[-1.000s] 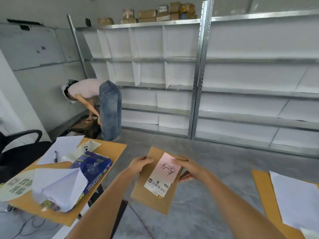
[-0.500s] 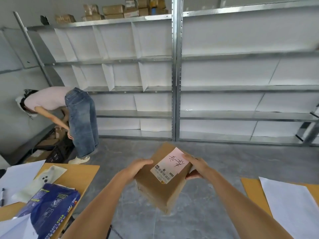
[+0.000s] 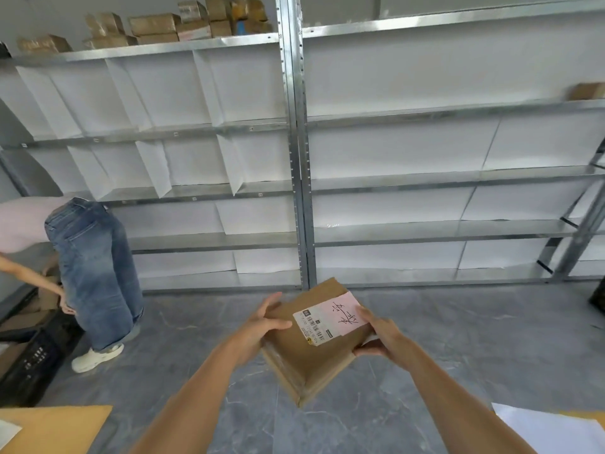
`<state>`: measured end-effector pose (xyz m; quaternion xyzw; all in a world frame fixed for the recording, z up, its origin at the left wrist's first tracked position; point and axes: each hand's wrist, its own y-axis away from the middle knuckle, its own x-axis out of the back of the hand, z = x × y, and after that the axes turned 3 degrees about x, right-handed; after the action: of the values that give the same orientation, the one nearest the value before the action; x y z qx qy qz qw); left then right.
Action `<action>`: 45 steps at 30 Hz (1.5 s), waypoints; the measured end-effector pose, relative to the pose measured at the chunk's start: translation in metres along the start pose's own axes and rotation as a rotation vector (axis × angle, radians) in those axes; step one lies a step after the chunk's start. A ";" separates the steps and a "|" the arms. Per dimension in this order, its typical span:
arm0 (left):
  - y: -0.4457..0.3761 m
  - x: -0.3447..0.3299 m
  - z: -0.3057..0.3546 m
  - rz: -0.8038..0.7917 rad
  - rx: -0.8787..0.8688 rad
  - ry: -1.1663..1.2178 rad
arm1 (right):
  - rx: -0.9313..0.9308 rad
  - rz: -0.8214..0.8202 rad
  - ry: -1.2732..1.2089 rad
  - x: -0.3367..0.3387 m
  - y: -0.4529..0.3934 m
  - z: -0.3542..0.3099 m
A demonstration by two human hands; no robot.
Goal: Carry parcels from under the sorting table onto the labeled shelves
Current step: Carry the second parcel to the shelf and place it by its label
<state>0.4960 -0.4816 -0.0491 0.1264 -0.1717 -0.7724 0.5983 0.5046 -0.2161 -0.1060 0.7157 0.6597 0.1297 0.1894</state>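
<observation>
I hold a brown cardboard parcel (image 3: 307, 352) in front of me over the grey floor, one corner pointing down. A pink and white label with handwriting and a barcode (image 3: 330, 317) is stuck on its top face. My left hand (image 3: 262, 326) grips the parcel's left edge and my right hand (image 3: 379, 332) grips its right edge, thumb on the label. Ahead stand the metal shelves (image 3: 294, 185), lined with white paper and split by paper dividers on the left.
Another person (image 3: 91, 267) in jeans bends over at the left, beside a dark crate (image 3: 29, 362) and boxes. Several cardboard boxes (image 3: 183, 22) sit on the top shelf; one box (image 3: 586, 90) rests far right. Table corners (image 3: 55, 427) show at bottom left and right.
The view has swung right and closer to the shelves. The left table and its papers have slid out of view. The parcel stays held in both hands, now showing its sides.
</observation>
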 end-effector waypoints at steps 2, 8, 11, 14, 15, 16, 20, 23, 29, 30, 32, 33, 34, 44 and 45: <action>-0.029 -0.013 0.012 0.198 -0.039 0.032 | 0.022 0.015 -0.054 0.004 -0.014 -0.011; -0.086 -0.049 0.047 0.529 -0.085 0.148 | 0.112 0.048 -0.167 0.006 -0.053 -0.040; -0.107 -0.049 0.056 0.454 -0.137 0.108 | 0.100 0.078 -0.195 0.007 -0.073 -0.058; -0.141 -0.045 0.065 0.380 -0.202 0.054 | 0.026 0.117 0.037 0.009 -0.088 -0.083; -0.151 -0.044 0.071 0.372 -0.205 0.008 | 0.006 0.126 0.156 0.011 -0.095 -0.090; -0.165 -0.043 0.074 0.373 -0.194 -0.048 | 0.007 0.132 0.237 0.013 -0.104 -0.096; -0.216 -0.037 0.099 0.281 -0.109 -0.141 | 0.058 0.216 0.241 0.029 -0.160 -0.111; -0.259 -0.034 0.122 0.128 -0.113 -0.105 | 0.094 0.297 0.111 0.035 -0.197 -0.127; -0.344 -0.024 0.163 0.017 -0.129 -0.122 | 0.063 0.286 0.086 0.049 -0.248 -0.174; -0.357 -0.024 0.169 -0.007 -0.130 -0.156 | 0.064 0.275 0.066 0.053 -0.256 -0.178; -0.381 -0.028 0.178 -0.049 -0.144 -0.208 | 0.076 0.259 0.030 0.062 -0.269 -0.182; -0.390 -0.031 0.183 -0.068 -0.156 -0.210 | 0.079 0.254 0.016 0.067 -0.274 -0.183; -0.399 -0.035 0.187 -0.081 -0.171 -0.209 | 0.077 0.255 0.001 0.072 -0.279 -0.185; -0.481 -0.129 0.207 -0.146 -0.266 -0.215 | 0.112 0.275 -0.286 0.145 -0.315 -0.183; -0.491 -0.143 0.210 -0.159 -0.275 -0.209 | 0.106 0.285 -0.311 0.156 -0.318 -0.183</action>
<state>0.0159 -0.2089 -0.0644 -0.0244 -0.1152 -0.8425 0.5257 0.1554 -0.0240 -0.0931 0.8221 0.5205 0.0085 0.2305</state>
